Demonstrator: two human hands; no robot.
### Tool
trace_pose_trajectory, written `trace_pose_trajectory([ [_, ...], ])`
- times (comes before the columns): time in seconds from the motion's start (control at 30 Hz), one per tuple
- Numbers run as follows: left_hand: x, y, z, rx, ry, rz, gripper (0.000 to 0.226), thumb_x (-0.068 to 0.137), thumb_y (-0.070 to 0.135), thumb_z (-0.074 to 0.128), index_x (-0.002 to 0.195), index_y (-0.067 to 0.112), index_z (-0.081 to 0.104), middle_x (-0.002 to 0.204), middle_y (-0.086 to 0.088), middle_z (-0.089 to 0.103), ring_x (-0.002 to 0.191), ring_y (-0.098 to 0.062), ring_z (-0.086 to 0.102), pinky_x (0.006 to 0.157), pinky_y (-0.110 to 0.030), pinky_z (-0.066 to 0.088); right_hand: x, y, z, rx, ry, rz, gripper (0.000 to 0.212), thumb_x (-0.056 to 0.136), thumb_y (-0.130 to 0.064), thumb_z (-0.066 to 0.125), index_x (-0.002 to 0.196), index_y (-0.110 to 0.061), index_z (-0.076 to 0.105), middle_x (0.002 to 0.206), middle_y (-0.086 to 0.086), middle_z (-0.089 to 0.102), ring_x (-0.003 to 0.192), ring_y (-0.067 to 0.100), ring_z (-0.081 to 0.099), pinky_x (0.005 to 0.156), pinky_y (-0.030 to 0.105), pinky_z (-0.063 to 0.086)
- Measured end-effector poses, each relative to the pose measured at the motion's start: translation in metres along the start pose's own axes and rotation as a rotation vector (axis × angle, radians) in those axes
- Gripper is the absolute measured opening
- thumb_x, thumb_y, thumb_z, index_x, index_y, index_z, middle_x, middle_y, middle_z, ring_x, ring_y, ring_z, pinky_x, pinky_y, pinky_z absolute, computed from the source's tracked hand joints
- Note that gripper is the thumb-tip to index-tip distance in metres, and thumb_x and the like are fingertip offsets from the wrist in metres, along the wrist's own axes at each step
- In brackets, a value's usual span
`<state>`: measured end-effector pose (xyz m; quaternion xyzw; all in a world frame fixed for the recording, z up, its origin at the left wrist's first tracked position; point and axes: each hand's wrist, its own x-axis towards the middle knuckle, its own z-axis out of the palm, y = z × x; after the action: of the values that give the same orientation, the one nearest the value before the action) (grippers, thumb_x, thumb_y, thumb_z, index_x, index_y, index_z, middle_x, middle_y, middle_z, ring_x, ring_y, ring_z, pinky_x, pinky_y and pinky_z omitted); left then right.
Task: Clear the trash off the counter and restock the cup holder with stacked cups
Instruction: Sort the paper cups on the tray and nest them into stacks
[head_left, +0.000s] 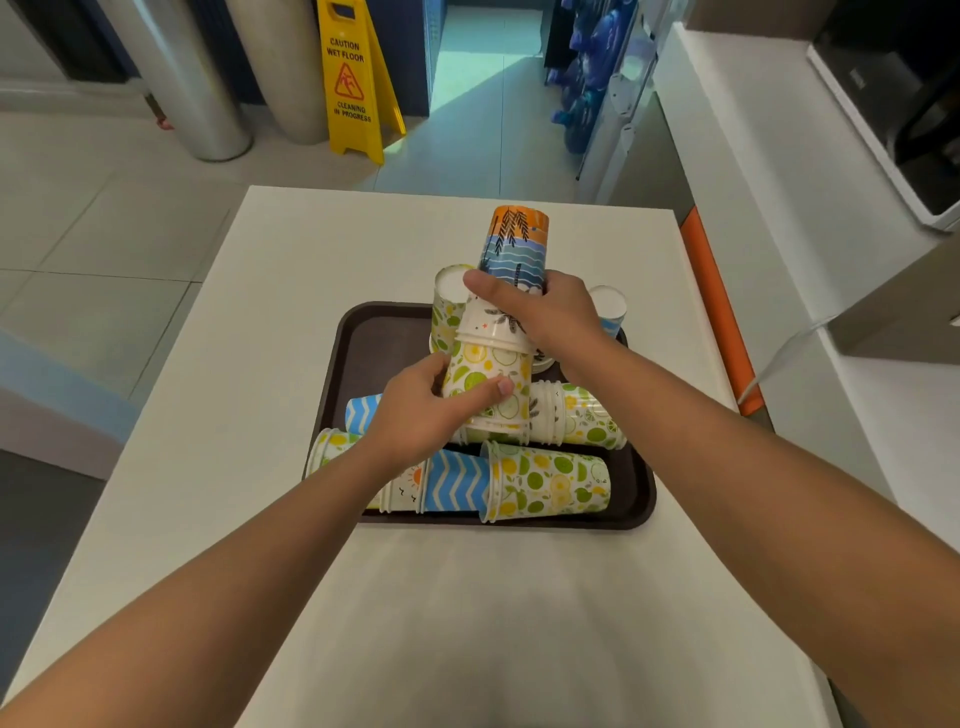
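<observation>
While both hands held the stack (493, 358) above the tray (631, 506), left hand (421, 410) fingers curled round its lower cup and right hand (540, 312) fingers wrapped the upper cups. Light, crushable paper likely needed gentle mid-wall grips.

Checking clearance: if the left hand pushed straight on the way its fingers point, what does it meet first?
The left hand already grips the lemon-lime cup. Straight on, toward the right, the sideways stack of citrus cups likely comes next, though depth is unclear.
</observation>
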<state>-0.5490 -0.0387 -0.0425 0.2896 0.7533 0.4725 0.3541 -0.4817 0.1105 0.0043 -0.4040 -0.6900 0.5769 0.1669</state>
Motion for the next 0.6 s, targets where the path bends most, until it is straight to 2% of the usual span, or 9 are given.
trace_pose_trajectory([
  [0.07, 0.002, 0.000, -0.003, 0.006, 0.001, 0.003, 0.035, 0.078, 0.050, 0.078, 0.097, 0.023, 0.068, 0.092, 0.005, 0.075, 0.086, -0.011, 0.072, 0.076, -0.029, 0.059, 0.001, -0.001, 0.002, 0.026, -0.004, 0.002, 0.036, 0.069, -0.050, 0.081, 0.092, -0.026, 0.069, 0.088, -0.007, 0.075, 0.079, 0.007, 0.072, 0.073, 0.026, 0.059],
  [0.13, 0.004, 0.000, -0.007, 0.008, -0.024, 0.001, 0.033, 0.078, 0.049, 0.078, 0.097, 0.023, 0.069, 0.092, 0.006, 0.076, 0.086, -0.009, 0.073, 0.077, -0.030, 0.059, 0.004, -0.002, 0.002, 0.053, 0.002, 0.009, 0.041, 0.070, -0.050, 0.081, 0.098, -0.022, 0.070, 0.089, -0.007, 0.075, 0.080, 0.008, 0.072, 0.073, 0.025, 0.059],
  [0.2, 0.003, -0.002, -0.008, 0.030, -0.053, 0.003, 0.029, 0.079, 0.047, 0.078, 0.096, 0.025, 0.069, 0.091, 0.010, 0.076, 0.082, 0.000, 0.071, 0.070, -0.020, 0.055, 0.008, -0.005, 0.000, 0.100, 0.020, 0.026, 0.044, 0.068, -0.050, 0.082, 0.099, -0.020, 0.070, 0.091, -0.005, 0.076, 0.083, 0.011, 0.073, 0.079, 0.030, 0.060],
  [0.27, 0.001, -0.005, -0.008, 0.067, -0.075, 0.006, 0.027, 0.079, 0.045, 0.078, 0.096, 0.027, 0.066, 0.091, 0.012, 0.073, 0.078, 0.006, 0.069, 0.063, -0.012, 0.050, 0.013, -0.009, -0.004, 0.126, 0.042, 0.040, 0.038, 0.068, -0.048, 0.083, 0.093, -0.021, 0.070, 0.091, -0.004, 0.076, 0.084, 0.012, 0.073, 0.081, 0.032, 0.059],
  [0.33, -0.001, -0.009, -0.007, 0.069, -0.079, -0.003, 0.026, 0.079, 0.045, 0.078, 0.096, 0.029, 0.065, 0.092, 0.014, 0.073, 0.078, 0.007, 0.069, 0.061, -0.010, 0.050, 0.019, -0.011, -0.009, 0.136, 0.049, 0.049, 0.037, 0.068, -0.047, 0.083, 0.091, -0.022, 0.069, 0.092, -0.004, 0.076, 0.086, 0.013, 0.073, 0.084, 0.034, 0.059],
  [0.47, 0.000, -0.014, -0.012, 0.088, -0.048, -0.016, 0.040, 0.076, 0.052, 0.078, 0.102, 0.025, 0.065, 0.098, 0.011, 0.073, 0.089, -0.006, 0.071, 0.070, -0.020, 0.055, 0.033, -0.016, -0.021, 0.141, 0.106, 0.038, 0.055, 0.061, -0.053, 0.084, 0.100, -0.018, 0.070, 0.094, -0.002, 0.076, 0.088, 0.016, 0.073, 0.086, 0.038, 0.058],
  [0.6, 0.002, -0.018, -0.028, 0.087, -0.005, -0.027, 0.063, 0.060, 0.071, 0.073, 0.101, 0.024, 0.067, 0.096, 0.007, 0.075, 0.087, -0.010, 0.073, 0.081, -0.038, 0.061, 0.052, -0.027, -0.039, 0.215, 0.227, -0.013, 0.051, 0.072, -0.045, 0.081, 0.111, -0.017, 0.064, 0.100, -0.003, 0.073, 0.088, 0.010, 0.071, 0.078, 0.027, 0.056],
])
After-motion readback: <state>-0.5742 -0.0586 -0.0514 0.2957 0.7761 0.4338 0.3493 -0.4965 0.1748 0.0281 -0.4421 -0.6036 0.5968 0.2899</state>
